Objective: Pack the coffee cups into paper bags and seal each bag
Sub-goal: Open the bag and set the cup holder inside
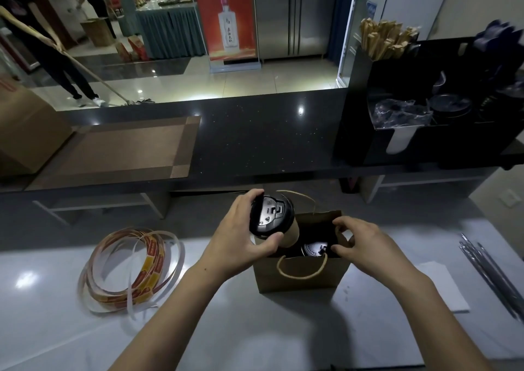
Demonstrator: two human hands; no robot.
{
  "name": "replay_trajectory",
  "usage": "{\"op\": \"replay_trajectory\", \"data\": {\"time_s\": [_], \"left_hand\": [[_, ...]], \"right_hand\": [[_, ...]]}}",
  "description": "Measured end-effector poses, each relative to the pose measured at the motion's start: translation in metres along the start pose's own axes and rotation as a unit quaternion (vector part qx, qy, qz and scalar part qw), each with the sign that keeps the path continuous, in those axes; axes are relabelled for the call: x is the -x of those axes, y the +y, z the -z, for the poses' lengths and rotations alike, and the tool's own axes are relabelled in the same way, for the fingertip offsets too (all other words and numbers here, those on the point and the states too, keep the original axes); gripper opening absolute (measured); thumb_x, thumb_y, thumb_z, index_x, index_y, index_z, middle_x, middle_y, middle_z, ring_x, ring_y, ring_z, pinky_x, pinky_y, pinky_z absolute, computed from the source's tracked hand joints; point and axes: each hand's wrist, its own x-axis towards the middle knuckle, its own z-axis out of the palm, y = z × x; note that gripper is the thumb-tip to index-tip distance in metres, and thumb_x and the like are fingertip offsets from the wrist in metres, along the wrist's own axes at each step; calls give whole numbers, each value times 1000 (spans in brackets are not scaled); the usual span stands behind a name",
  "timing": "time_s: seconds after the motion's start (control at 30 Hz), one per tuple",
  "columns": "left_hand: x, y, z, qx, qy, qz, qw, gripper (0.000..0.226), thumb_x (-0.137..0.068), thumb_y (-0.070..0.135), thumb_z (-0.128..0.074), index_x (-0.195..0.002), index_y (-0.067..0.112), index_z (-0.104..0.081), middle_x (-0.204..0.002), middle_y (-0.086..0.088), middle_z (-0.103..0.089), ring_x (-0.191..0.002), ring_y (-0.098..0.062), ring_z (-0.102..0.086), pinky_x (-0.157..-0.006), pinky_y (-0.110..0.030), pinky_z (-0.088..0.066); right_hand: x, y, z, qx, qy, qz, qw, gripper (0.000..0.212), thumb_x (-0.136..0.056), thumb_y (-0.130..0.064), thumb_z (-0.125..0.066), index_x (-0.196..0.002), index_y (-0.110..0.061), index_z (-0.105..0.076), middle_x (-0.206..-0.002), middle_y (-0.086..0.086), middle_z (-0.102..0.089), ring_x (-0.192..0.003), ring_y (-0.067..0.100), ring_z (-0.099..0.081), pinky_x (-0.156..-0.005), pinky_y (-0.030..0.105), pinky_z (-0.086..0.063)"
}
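We grip a coffee cup (273, 220) with the left hand (241, 237), fingers and thumb curled round its black lid. The cup is tilted over the left side of the paper bag (300, 275)'s mouth, its base just entering. The right hand (365, 246) pinches the bag's right rim, holding it open. The bag stands mid-desk (255, 328), towards the far edge, with a second cup (314, 250) already inside, right of centre.

Risks, as we judge them:
- The grip is on the lid only, so the lid may pop off and spill.
- The tilted base may snag the rim or land on the second cup's lid.
- The bag may tip if the right hand lets go early.
- The near rope handle (302, 268) could catch.
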Motion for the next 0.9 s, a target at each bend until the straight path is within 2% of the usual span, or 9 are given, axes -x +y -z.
{"op": "replay_trajectory", "data": {"time_s": [0.33,0.47,0.67,0.8,0.9], "left_hand": [[-11,0,-27,-40,-44,-9,998,89,-79,57,-78,-152,27,-37,-141,14,-50,-128,-1,-47,-108,-22,-43],[-20,3,-29,-42,-85,-12,995,83,-81,62,-75,-148,29,-39,-133,15,-54,-118,-3,-53,-99,-23,-50],[-30,7,-34,-66,-136,-12,988,79,-82,63,-74,-145,30,-39,-127,16,-51,-115,-6,-53,-93,-19,-46],[-34,5,-32,-129,-158,-9,979,81,-82,71,-69,-145,32,-36,-134,12,-55,-115,-9,-56,-90,-27,-52],[-36,2,-30,-185,-161,-7,969,80,-81,76,-63,-143,34,-35,-134,11,-56,-111,-12,-59,-80,-27,-50]], "right_hand": [[1,2,1,4,9,-3,1000,62,-90,-40,-78,-145,-35,-52,-135,-13,-62,-94,8,-63,-84,31,-59],[2,4,1,-5,9,0,1000,61,-91,-39,-77,-146,-34,-52,-135,-13,-63,-97,7,-63,-85,31,-59],[3,9,0,-8,10,0,1000,60,-91,-41,-77,-145,-34,-53,-135,-13,-63,-95,7,-63,-85,31,-58],[3,9,0,-4,11,0,1000,60,-92,-41,-75,-147,-34,-52,-138,-12,-62,-104,9,-62,-87,30,-57],[4,11,0,-7,10,2,1000,59,-92,-43,-75,-146,-34,-53,-137,-13,-62,-96,7,-63,-85,31,-58]]}}
